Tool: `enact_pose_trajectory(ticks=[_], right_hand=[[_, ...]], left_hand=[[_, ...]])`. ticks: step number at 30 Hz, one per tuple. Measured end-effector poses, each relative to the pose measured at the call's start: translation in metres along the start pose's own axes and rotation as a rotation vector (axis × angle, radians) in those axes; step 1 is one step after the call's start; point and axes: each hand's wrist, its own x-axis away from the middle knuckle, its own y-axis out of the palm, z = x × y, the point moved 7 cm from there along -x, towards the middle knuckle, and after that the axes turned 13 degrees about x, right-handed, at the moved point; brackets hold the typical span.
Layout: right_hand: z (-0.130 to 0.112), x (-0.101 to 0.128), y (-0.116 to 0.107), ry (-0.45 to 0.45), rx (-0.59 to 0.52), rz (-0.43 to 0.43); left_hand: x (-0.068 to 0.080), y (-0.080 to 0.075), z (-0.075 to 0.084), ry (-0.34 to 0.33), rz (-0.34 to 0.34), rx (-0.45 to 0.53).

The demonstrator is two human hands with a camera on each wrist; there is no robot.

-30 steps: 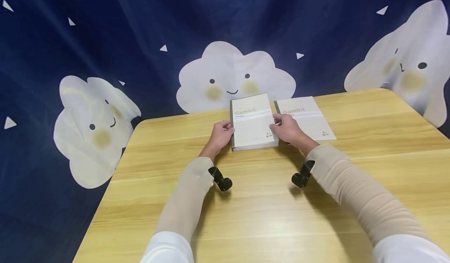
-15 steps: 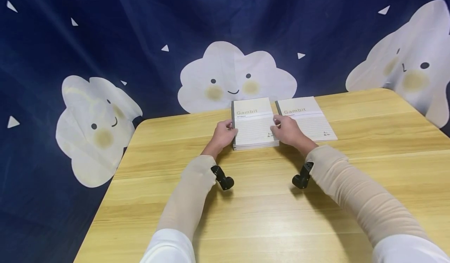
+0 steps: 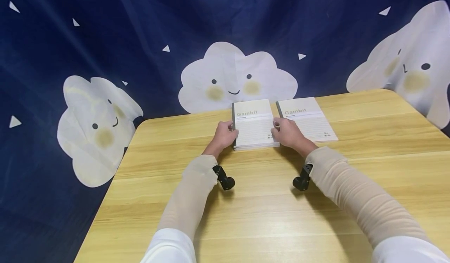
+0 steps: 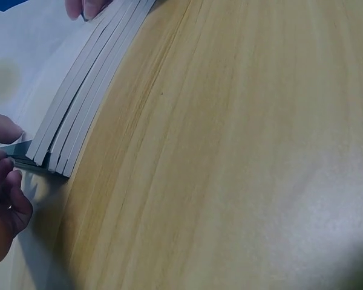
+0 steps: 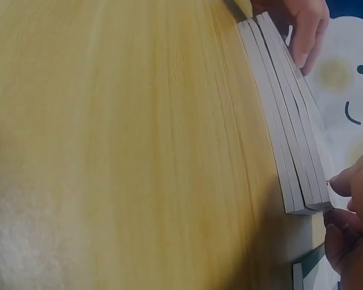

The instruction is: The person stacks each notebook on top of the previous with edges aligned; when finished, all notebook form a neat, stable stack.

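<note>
A stack of several beige "Gambit" notebooks [image 3: 254,125] lies at the far middle of the wooden table [image 3: 267,212]. My left hand [image 3: 226,135] grips the stack's left, spine edge, and my right hand [image 3: 285,132] grips its right edge. In the left wrist view the notebook stack [image 4: 78,115] shows its grey page edges, with my left hand [image 4: 3,187] pinching its near corner, thumb above. In the right wrist view my right hand [image 5: 351,229] pinches the notebook stack [image 5: 290,127] at its corner. One more Gambit notebook [image 3: 308,117] lies flat just right of the stack.
A dark blue cloth with smiling white clouds [image 3: 235,75] hangs behind the table. The table's left edge [image 3: 105,200] drops off beside it. Bare wood stretches from the notebooks toward me and to the right [image 3: 386,130].
The stack's far end has sunk a little and it lies flatter on the table. Both hands stay on its side edges, shifted slightly toward me.
</note>
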Motion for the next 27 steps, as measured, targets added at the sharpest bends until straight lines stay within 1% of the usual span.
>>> enact_pose_trajectory(ticks=[4,7,10,12,14,15,16,18,19,21,24,27], right_hand=[[-0.001,0.000,-0.001,-0.007,0.008,0.011],[0.000,0.003,0.001,-0.015,-0.017,0.000],[0.006,0.008,0.006,-0.009,-0.058,-0.041],[0.011,0.011,0.006,-0.004,-0.078,-0.056],[0.016,0.013,0.002,0.001,-0.087,-0.054],[0.019,0.013,-0.002,0.008,-0.088,-0.050],[0.023,0.014,-0.006,0.015,-0.085,-0.047],[0.030,0.014,-0.013,0.036,-0.076,-0.045],[0.033,0.014,-0.017,0.046,-0.067,-0.046],[0.042,0.015,-0.023,0.075,-0.058,-0.062],[0.051,0.016,-0.031,0.097,-0.035,-0.080],[0.061,0.016,-0.038,0.120,-0.021,-0.104]], left_hand=[[-0.001,0.000,0.001,-0.009,-0.011,-0.024],[0.002,0.002,0.001,-0.026,0.006,-0.066],[0.007,0.006,0.003,-0.045,0.039,-0.174],[0.009,0.010,0.008,-0.049,0.069,-0.248],[0.010,0.015,0.019,-0.019,0.087,-0.305],[0.009,0.019,0.026,0.003,0.091,-0.313],[0.009,0.023,0.032,0.022,0.091,-0.308],[0.008,0.032,0.046,0.061,0.066,-0.284],[0.008,0.038,0.052,0.081,0.044,-0.256],[0.008,0.050,0.063,0.102,-0.010,-0.190],[0.008,0.069,0.075,0.105,-0.092,-0.063],[0.009,0.088,0.082,0.078,-0.163,0.053]])
